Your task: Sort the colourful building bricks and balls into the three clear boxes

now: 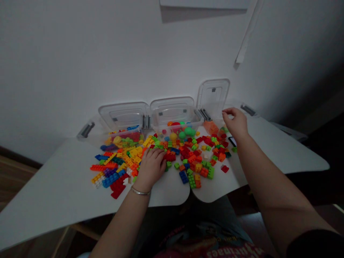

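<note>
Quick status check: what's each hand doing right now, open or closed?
Left hand: palm down over multicoloured plastic building blocks; grip hidden.
Right hand: raised, fingers curled towards the thumb; cannot tell whether closed or holding anything.

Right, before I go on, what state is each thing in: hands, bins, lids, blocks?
Left hand: palm down on the blocks; grip hidden.
Right hand: raised near the right bin; grip unclear.
Left bin: open, partly filled.
Middle bin: open, balls inside.
Right bin: open, orange pieces inside.
Three lids: upright behind the bins.
Blocks: spread across the table.
</note>
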Demonstrator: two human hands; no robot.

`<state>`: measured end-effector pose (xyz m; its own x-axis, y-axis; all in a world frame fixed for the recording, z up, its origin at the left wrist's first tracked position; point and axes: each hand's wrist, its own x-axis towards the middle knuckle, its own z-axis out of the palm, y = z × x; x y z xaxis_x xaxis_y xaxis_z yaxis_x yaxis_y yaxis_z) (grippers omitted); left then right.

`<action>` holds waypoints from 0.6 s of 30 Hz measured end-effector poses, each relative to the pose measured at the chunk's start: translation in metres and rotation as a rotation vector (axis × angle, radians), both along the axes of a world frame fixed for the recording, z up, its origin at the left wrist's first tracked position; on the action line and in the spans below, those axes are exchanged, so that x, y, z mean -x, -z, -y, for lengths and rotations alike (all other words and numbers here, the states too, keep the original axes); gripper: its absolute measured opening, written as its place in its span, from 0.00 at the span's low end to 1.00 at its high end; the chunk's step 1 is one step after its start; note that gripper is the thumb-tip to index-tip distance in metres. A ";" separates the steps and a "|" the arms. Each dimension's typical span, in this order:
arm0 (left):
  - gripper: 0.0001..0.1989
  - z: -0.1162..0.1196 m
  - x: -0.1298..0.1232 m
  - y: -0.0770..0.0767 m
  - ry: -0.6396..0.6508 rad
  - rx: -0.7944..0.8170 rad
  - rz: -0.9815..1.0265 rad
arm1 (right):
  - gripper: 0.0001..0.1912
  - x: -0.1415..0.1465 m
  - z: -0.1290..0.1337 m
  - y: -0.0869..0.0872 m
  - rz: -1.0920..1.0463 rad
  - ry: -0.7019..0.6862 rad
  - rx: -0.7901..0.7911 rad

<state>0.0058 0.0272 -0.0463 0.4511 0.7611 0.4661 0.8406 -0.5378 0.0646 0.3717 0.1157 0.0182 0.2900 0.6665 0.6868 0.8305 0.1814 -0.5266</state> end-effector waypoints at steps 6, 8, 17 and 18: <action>0.15 0.000 0.000 -0.001 0.000 0.007 0.010 | 0.10 0.044 0.039 0.007 -0.044 -0.185 -0.092; 0.15 0.001 -0.001 -0.001 0.002 0.010 0.012 | 0.10 0.063 0.048 0.017 0.051 -0.360 0.029; 0.15 0.001 0.000 0.000 0.008 0.017 0.004 | 0.17 0.115 0.046 0.042 0.549 -0.588 0.469; 0.15 0.001 0.000 0.000 0.007 0.017 0.004 | 0.17 0.117 0.045 0.044 0.569 -0.573 0.480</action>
